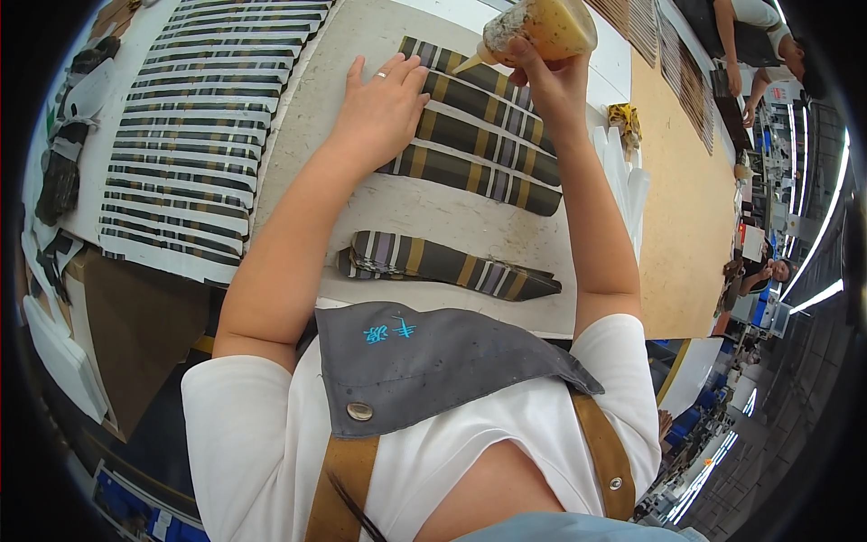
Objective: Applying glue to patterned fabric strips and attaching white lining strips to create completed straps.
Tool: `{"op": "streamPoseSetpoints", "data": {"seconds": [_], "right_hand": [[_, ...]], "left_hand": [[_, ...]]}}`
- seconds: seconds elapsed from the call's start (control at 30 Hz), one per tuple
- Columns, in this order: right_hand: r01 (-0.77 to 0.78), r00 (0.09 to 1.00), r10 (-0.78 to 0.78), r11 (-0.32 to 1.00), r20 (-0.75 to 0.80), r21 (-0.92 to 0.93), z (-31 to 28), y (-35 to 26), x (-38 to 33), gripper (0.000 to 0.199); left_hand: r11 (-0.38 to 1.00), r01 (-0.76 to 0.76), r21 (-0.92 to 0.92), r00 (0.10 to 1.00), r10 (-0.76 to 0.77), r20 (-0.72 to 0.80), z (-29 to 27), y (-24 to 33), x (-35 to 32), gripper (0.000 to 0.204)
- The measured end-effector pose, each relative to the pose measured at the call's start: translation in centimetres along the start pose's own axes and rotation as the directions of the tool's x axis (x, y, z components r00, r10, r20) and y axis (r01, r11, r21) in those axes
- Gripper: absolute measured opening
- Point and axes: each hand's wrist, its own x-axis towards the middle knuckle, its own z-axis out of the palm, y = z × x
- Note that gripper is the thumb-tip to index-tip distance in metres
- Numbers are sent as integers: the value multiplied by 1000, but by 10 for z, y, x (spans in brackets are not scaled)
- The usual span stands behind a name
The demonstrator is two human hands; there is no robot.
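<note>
My right hand [555, 86] grips a squeeze bottle [549, 25] of yellowish glue-like liquid, tilted so its thin nozzle points down and left over plaid fabric strips [479, 135]. These dark strips, striped in gold, white and grey, lie in several rows on the pale board [307, 135], with light edges showing between them. My left hand [384, 104] lies flat with fingers apart, its fingertips on the left ends of the upper strips. Nearer my body rests a folded stack of the same plaid fabric [452, 262]. Whether liquid is leaving the nozzle cannot be made out.
Long rows of overlapping plaid pieces with white edges [194, 126] cover the left side. A tan board [677, 199] extends on the right, with white strips [632, 181] and a crumpled yellow item [625, 125] beside it. Other people [768, 271] are at the far right.
</note>
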Motion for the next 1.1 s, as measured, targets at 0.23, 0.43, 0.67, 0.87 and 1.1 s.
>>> {"op": "streamPoseSetpoints", "data": {"seconds": [0.23, 0.43, 0.67, 0.87, 1.1], "right_hand": [[-42, 997, 46, 997, 63, -69, 13, -6, -3, 60], [5, 998, 1, 995, 59, -101, 9, -9, -4, 47], [2, 1000, -3, 998, -25, -61, -7, -8, -13, 48], [-9, 999, 6, 997, -49, -71, -27, -6, -19, 48], [-29, 994, 15, 991, -110, -127, -45, -4, -30, 47]], "left_hand": [[1000, -2, 3, 1000, 2, -1, 1, -1, 0, 31], [1000, -1, -16, 1000, 1, -12, 1, -2, 0, 30], [1000, -7, -4, 1000, 7, -6, 2, -2, -1, 29], [1000, -12, 1, 1000, 12, -9, 2, -3, 0, 29], [1000, -19, -5, 1000, 19, -11, 3, -5, 1, 29]]}}
